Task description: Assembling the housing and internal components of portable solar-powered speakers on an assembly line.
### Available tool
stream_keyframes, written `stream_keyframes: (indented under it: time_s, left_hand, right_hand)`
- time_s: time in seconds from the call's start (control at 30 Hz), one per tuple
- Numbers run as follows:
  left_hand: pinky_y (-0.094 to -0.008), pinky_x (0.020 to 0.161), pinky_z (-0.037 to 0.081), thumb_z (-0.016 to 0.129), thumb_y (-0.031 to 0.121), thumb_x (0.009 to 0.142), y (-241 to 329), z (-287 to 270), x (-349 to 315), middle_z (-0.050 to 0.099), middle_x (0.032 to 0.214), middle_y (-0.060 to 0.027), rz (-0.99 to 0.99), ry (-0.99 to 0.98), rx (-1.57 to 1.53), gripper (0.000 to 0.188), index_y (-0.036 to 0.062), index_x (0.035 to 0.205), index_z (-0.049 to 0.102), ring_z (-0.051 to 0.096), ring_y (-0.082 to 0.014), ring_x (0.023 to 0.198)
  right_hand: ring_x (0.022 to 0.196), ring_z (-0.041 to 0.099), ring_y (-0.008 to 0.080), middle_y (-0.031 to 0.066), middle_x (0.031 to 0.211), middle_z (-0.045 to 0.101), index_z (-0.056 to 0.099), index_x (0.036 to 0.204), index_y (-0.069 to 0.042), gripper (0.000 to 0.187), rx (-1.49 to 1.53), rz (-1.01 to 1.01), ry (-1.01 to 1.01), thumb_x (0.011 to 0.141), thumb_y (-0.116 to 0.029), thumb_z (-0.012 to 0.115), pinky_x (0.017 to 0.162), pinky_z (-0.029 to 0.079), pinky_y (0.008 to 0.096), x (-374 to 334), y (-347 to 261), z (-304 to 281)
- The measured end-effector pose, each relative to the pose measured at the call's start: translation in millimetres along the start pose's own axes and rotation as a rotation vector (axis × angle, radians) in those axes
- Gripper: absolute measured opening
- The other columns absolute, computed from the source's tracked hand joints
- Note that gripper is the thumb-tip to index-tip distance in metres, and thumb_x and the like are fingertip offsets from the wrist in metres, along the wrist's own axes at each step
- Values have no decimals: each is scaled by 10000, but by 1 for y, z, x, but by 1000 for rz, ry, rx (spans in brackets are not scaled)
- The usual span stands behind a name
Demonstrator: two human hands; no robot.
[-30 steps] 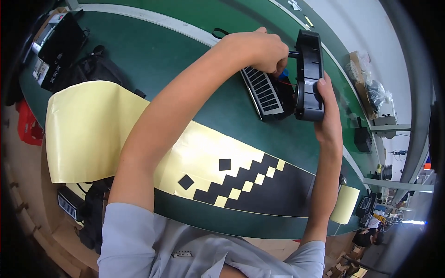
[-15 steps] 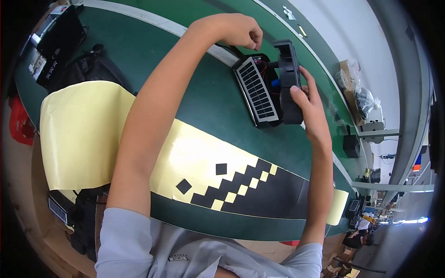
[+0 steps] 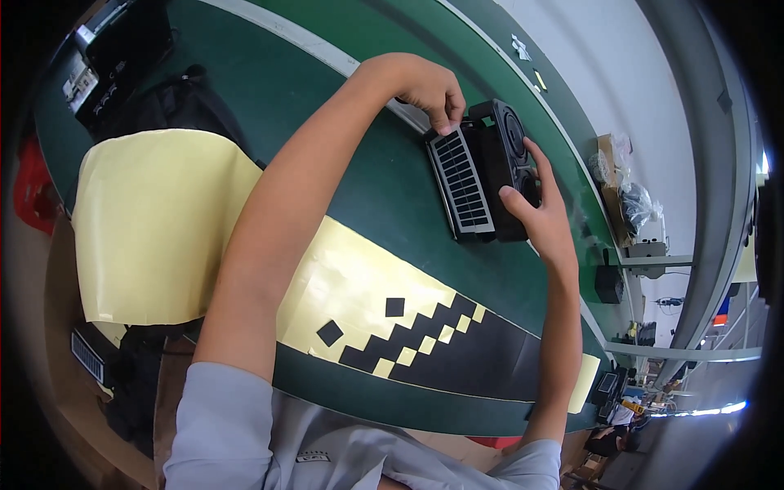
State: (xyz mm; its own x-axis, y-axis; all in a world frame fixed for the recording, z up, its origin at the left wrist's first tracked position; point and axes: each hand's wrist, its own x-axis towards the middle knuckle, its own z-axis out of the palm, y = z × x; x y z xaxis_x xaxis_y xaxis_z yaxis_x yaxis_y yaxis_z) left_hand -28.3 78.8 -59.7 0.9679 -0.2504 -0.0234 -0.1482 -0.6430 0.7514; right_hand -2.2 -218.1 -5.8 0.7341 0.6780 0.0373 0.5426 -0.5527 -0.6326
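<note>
A black plastic speaker stands on the green bench, its housing in two parts set against each other. One part carries a grey-framed solar panel (image 3: 464, 181); the other is a front cover (image 3: 513, 140) with round speaker openings. My left hand (image 3: 426, 88) bends over the far end, thumb and fingers closed at the top corner of the solar-panel housing; exactly what the fingertips pinch is partly hidden. Around the front cover's outer side my right hand (image 3: 541, 214) is closed, thumb on the near edge and fingers along the far side. The housing's inside is hidden from view.
A yellow sheet with black diamond patterns (image 3: 367, 269) lies along the near bench edge, its left end curled up (image 3: 155, 229). Further left are a black bag (image 3: 175, 110) and a black boxy device (image 3: 131, 49). Cardboard and clear plastic bags (image 3: 633, 196) lie beyond the bench's pale rail.
The front cover has moved against the solar-panel part, hiding the wires that showed between them. My left hand has come down to the corner of the housing.
</note>
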Motion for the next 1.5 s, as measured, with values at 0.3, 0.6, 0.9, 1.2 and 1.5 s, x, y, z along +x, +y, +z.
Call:
stream_keyframes:
  time_s: [0.3,0.6,0.9,1.2,1.5]
  left_hand:
    - [-360,853,490,806,233,793,0,1,-2,754,943,-39,16,11,16,276,93,1029,779,678,-204,906]
    - [-340,808,495,839,246,710,9,0,-4,763,889,-53,-4,17,52,330,59,973,770,696,-182,872]
    - [-344,777,500,857,270,679,7,5,1,747,808,-43,-45,80,97,320,56,899,764,691,-190,813]
    - [-345,792,513,867,271,673,2,6,3,757,871,-57,-28,62,60,354,48,930,770,699,-203,829]
    - [-321,830,539,866,209,689,2,9,6,767,919,-111,-36,89,8,363,-11,958,762,719,-209,870]
  right_hand:
    - [1275,562,299,220,1400,561,447,1527,-38,896,142,41,-24,765,-364,785,1109,407,391,-1,-10,4]
    - [1264,569,304,230,1396,559,456,1519,-36,908,50,23,14,753,-384,796,1094,419,394,-3,-11,7]
    - [1242,587,326,246,1364,573,465,1513,-43,916,37,25,18,745,-408,805,1084,432,404,-5,-20,7]
    - [1151,573,256,191,1268,583,474,1530,-138,839,-89,-26,31,781,-356,784,1040,439,346,-6,-15,7]
    - [1144,608,235,173,1289,626,474,1518,-85,839,-101,-27,34,779,-332,785,1038,449,340,-3,-13,8]
